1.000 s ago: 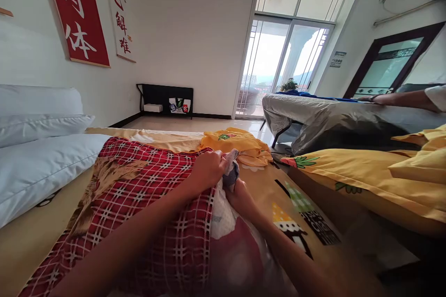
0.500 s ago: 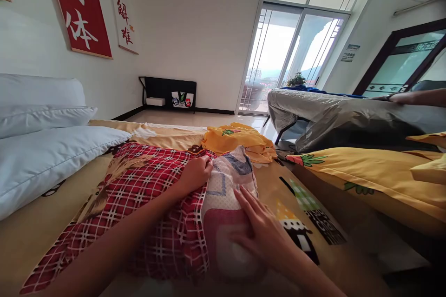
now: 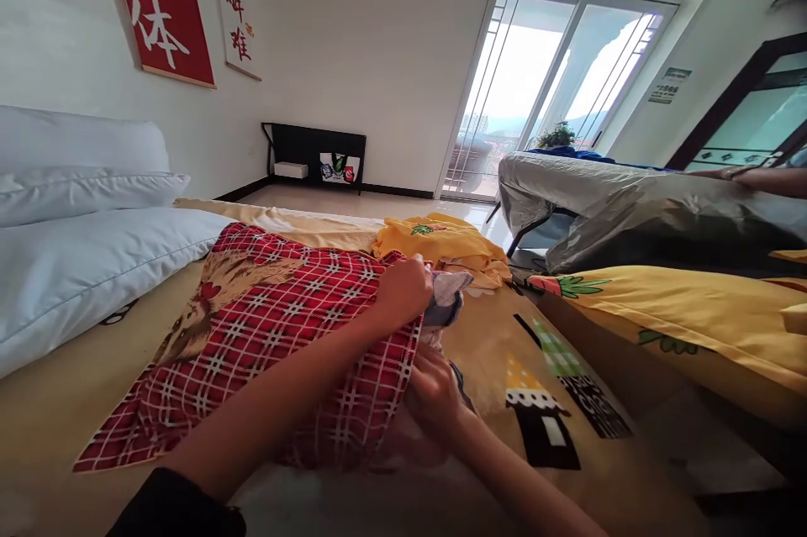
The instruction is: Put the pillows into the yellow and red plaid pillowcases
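A red plaid pillowcase [image 3: 252, 318] with a tan animal print lies on the bed, its open end facing right. My left hand [image 3: 405, 293] is closed on the upper part of that open edge. Out of the opening sticks the end of a pale pillow [image 3: 447, 289] with a grey, blue and pink pattern; the rest is inside the case. My right hand [image 3: 435, 390] is at the lower part of the opening, fingers bent into the pillow's bunched cloth. The case's edge partly hides its fingertips.
White pillows [image 3: 94, 260] are stacked at the left. Yellow cloth [image 3: 447, 243] lies bunched beyond the case, and a yellow pillow [image 3: 693, 310] is at the right. Behind it, another person's arm [image 3: 766, 176] rests over a plastic-covered bed [image 3: 598, 184]. The bedsheet [image 3: 485, 352] has printed houses.
More of the patterned pillow is inside the plaid case. My left hand has moved right with the case's edge. My right hand, flat on the pillow before, is now bent at the opening.
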`<state>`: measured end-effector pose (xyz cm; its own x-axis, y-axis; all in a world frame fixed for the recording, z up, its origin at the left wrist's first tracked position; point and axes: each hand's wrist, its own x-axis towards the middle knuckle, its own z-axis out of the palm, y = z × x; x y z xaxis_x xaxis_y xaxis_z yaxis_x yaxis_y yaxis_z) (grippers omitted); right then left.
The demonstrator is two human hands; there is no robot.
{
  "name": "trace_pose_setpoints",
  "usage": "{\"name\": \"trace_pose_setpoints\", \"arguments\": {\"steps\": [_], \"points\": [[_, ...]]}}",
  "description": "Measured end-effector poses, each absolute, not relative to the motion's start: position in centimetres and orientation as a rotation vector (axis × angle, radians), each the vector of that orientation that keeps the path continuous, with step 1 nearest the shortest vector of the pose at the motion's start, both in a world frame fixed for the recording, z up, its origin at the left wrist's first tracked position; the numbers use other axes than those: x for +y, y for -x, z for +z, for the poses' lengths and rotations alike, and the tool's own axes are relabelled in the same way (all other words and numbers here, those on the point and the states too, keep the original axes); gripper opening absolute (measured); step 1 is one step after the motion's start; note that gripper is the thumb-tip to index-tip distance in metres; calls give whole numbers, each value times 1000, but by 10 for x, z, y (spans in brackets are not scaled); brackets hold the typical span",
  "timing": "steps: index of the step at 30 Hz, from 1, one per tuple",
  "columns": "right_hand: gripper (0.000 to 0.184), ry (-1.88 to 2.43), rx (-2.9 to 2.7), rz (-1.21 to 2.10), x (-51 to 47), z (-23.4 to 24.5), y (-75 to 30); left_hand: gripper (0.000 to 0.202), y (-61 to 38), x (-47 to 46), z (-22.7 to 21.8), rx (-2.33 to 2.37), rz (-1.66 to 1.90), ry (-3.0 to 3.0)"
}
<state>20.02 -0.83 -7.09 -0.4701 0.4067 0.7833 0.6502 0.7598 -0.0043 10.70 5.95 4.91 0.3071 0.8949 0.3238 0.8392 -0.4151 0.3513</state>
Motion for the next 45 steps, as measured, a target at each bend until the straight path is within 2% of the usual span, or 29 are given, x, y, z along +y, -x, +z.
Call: {"name": "trace_pose_setpoints", "arguments": {"steps": [5, 9, 14, 17, 22, 24, 26, 30, 34, 40, 45], "points": [[29, 1188, -2160, -180, 25, -79, -206, 23, -122, 37, 43, 1427, 523, -2640], [30, 1267, -2113, -49, 34, -70, -243, 30, -93, 15, 29, 1503, 514, -2771], [52, 1277, -2184, 245, 23, -71, -274, 35, -44, -6, -1, 1817, 229, -2729], [60, 1247, -2264, 132, 11, -70, -278, 25, -31, -20, -17, 1850, 165, -2679], [93, 1091, -2639, -136, -29, -60, -275, 18, -22, -43, -30, 1774, -53, -2604], [87, 1074, -2656, -249, -38, -68, -274, 20, -20, -50, -37, 1737, -128, -2577], [72, 1012, -2589, -361, -38, -85, -274, 21, -20, -56, -47, 1719, -137, -2568], [57, 779, -2364, -505, -21, -115, -271, 18, -29, -64, -68, 1693, -20, -2612], [44, 687, -2266, -577, -6, -102, -253, 13, -40, -67, -73, 1720, 192, -2687], [36, 656, -2204, -522, -1, -77, -207, 12, -53, -70, -59, 1755, 541, -2820], [40, 668, -2154, -331, -5, -110, -192, 14, -62, -74, -69, 1564, 411, -2880]]}}
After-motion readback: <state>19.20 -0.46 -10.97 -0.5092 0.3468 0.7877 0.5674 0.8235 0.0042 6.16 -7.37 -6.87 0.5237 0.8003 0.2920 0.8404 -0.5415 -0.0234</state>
